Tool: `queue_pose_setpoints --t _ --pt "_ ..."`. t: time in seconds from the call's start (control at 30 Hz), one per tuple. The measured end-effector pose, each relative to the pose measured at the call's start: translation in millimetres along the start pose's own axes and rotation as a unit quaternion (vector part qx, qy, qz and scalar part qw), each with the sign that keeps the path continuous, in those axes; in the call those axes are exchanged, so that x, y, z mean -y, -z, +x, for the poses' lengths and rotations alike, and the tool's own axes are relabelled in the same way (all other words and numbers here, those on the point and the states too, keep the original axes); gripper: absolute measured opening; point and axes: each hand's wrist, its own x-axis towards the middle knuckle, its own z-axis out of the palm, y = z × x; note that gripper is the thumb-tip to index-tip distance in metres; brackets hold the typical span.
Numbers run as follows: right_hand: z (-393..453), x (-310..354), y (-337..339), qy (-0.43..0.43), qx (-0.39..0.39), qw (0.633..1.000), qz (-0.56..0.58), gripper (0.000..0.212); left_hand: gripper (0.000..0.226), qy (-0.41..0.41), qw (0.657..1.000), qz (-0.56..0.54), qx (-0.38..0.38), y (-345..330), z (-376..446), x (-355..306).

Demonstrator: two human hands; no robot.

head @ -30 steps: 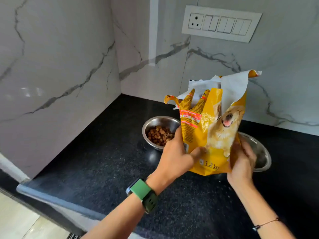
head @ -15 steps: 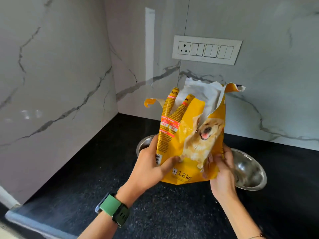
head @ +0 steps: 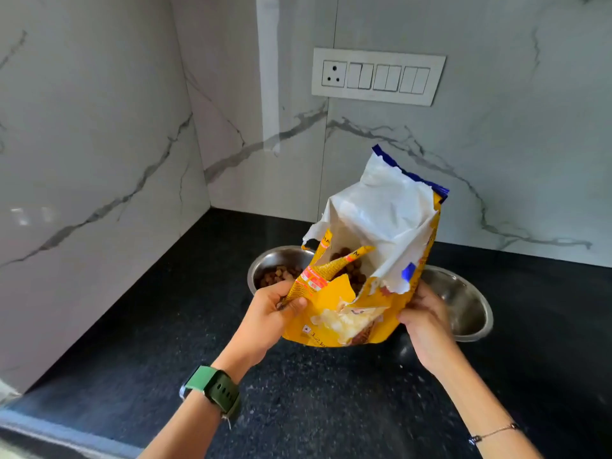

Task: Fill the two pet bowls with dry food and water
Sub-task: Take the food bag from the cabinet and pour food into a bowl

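**kibble bag held between the two bowls**

you hold the dry food bag (head: 357, 293) in both hands just above the black surface (head: 165, 326), in front of the two steel bowls. your left hand (head: 265, 313) pinches the torn yellow flap at the bag's left edge, thumb on top and fingers curled under it. your right hand (head: 427, 323) wraps the bag's lower right side, fingers curled round the back where you cannot see them. that two-sided hold looks meant to keep the ragged mouth spread and the floppy bag from folding on itself.

the bag's long axis runs from its base near your hands up and away toward the wall, leaning a little to the right. its torn mouth faces up and slightly toward you, so the white lining and the brown kibble inside show. held this way nothing spills.

the left bowl (head: 275, 266) already has kibble in it; the bag hides its right part. the right bowl (head: 463, 306) sits just beside it, partly behind your right hand, and looks empty, with no water that can be made out. the dry food step seems done or nearly so, and water is still to come.
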Motion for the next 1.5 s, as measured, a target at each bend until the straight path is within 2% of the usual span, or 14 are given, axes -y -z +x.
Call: queue_pose_setpoints --t 0.17,0.33,0.5,0.63,0.73,0.83,0.93,1.0,1.03,1.13,1.2,1.3,1.4,1.5 --pt "-17.2 1.1 2.7 -0.02 0.007 0.997 -0.072 0.061 0.025 0.048 0.998 -0.017 -0.026 -9.8 -5.5 22.4" --pt "-17.4 0.9 12.4 -0.039 0.087 0.991 -0.089 0.071 0.027 0.06 0.998 0.016 -0.026 -14.7 -12.7 39.8" --pt "6.3 31.8 2.6 -0.015 0.186 0.974 -0.128 0.067 0.068 0.038 0.999 -0.022 0.026 -9.9 -15.7 32.9" --pt "19.0 49.1 -23.1 0.039 0.132 0.98 -0.141 0.028 0.117 -0.013 0.99 0.045 0.129 -3.5 -37.8 15.1" --pt "21.4 46.7 -32.2 0.032 0.081 0.995 -0.057 0.018 0.137 -0.089 0.974 0.187 0.092 -19.6 -64.1 12.0" --pt "20.1 39.5 -36.4 -0.018 0.02 0.999 0.024 0.012 0.132 -0.058 0.957 0.281 -0.044 -50.2 -61.7 10.4" --pt "19.9 38.4 -35.1 -0.045 -0.013 0.998 0.043 0.016 0.131 -0.026 0.961 0.235 -0.143 -65.3 -32.0 -6.5" --pt "22.0 39.8 -29.8 -0.063 -0.021 0.997 0.039 0.008 0.129 -0.018 0.962 0.206 -0.177 -60.2 -10.7 -14.0" --pt "22.8 39.8 -26.4 -0.081 -0.012 0.996 0.04 0.013 0.127 -0.023 0.965 0.194 -0.175 -55.8 -1.8 -15.6" --pt "22.8 35.7 -24.1 -0.149 0.022 0.988 0.028 0.077 0.11 -0.049 0.97 0.21 -0.116 -43.3 15.1 -16.2" --pt "24.2 34.6 -26.5 -0.179 0.031 0.983 0.016 0.096 0.097 -0.028 0.977 0.203 -0.063 -37.7 19.9 -19.0" --pt "31.3 39.3 -30.2 -0.203 0.019 0.979 -0.009 0.076 0.045 -0.004 0.981 0.193 -0.022 -34.2 22.8 -27.1" --pt "40.8 42.4 -34.6 -0.218 0.025 0.973 -0.07 0.046 0.043 0.07 0.995 0.061 -0.029 -30.3 27.2 -27.7" --pt "46.1 45.7 -37.7 -0.236 0.057 0.964 -0.11 0.037 0.033 0.15 0.986 -0.012 -0.069 -26.6 31.4 -25.1"
